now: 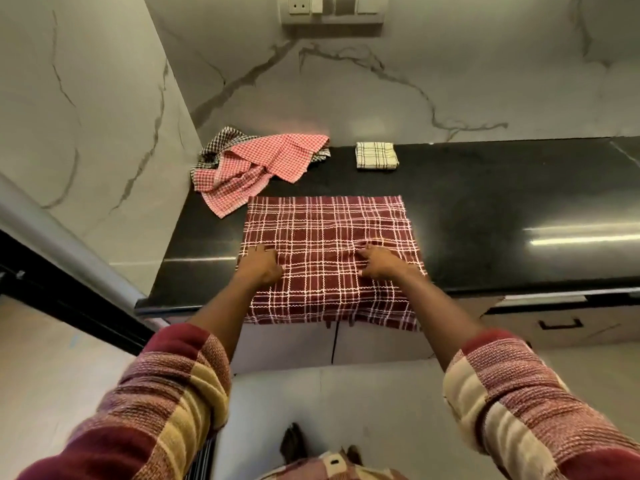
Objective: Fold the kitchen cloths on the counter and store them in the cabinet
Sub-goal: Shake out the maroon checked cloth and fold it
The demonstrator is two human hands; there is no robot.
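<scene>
- Lying flat on the black desk [485, 188] is a dark red cloth [329, 233] with white lines that cross to make squares.
- Its near edge hangs down over the front of the desk, in front of the cabinet doors [287, 344].
- The left hand [260, 265] rests on the left side of the dark red cloth, palm down, and its fingers look a bit bent; I cannot tell if they pinch the cloth.
- The right hand [381, 261] rests on the cloth to the right of the middle, with its fingers spread and pressing down. The cloth is a little wrinkled just past them.
- Both arms wear checked sleeves [166, 393] in red, pink and cream.
- At the back left of the desk is a messy pile: a red and white checked cloth [263, 164] lies on top of a black and white checked cloth [221, 142].
- Near the back wall, well apart from the pile, sits a cream cloth [376, 155] with dark lines, folded into a small neat square.
- The desk is shiny and shows bright streaks of light on the right.
- The walls [346, 91] are pale stone with grey veins.
- A wall socket [299, 3] is high up on the back wall.
- A drawer with a black handle [560, 323] is under the desk on the right.
</scene>
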